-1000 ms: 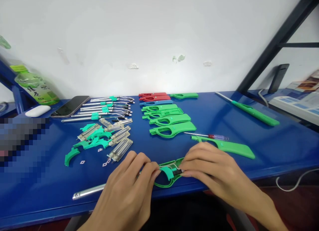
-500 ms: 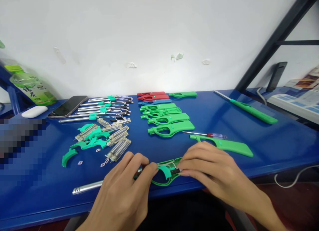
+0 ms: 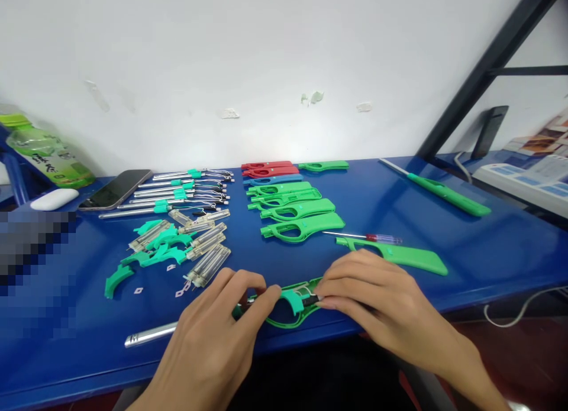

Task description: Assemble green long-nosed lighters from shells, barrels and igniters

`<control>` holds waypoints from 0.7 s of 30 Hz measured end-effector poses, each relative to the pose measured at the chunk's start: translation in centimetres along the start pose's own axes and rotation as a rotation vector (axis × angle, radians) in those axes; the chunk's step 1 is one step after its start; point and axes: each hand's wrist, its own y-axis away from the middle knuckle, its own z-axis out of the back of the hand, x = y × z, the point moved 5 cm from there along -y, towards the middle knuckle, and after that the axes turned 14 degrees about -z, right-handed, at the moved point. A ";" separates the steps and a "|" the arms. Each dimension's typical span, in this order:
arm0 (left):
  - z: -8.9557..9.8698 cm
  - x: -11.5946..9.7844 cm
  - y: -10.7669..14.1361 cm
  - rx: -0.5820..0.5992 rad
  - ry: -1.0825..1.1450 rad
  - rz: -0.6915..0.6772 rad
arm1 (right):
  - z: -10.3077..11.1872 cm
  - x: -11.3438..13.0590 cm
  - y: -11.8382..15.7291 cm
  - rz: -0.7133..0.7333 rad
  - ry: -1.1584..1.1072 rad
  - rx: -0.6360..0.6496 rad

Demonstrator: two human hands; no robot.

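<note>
From where I stand, the left hand is closed around the front end of a green casing, lying cavity-up near the close edge of the blue surface. A metal tube sticks out to the left from beneath that hand. The right hand pinches the end of a black part inside the casing, beside a curved teal trigger. Just beyond the right hand lie another green shell and a screwdriver with a red-and-clear handle. Past the left hand I see clear tanks next to heaped teal triggers, with wired metal tubes behind them. Farther back, red casings lie near the wall.
</note>
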 end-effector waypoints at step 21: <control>0.2 -0.4 -0.4 -0.031 0.069 0.012 | 0.2 0.2 -0.2 -0.025 -0.019 0.001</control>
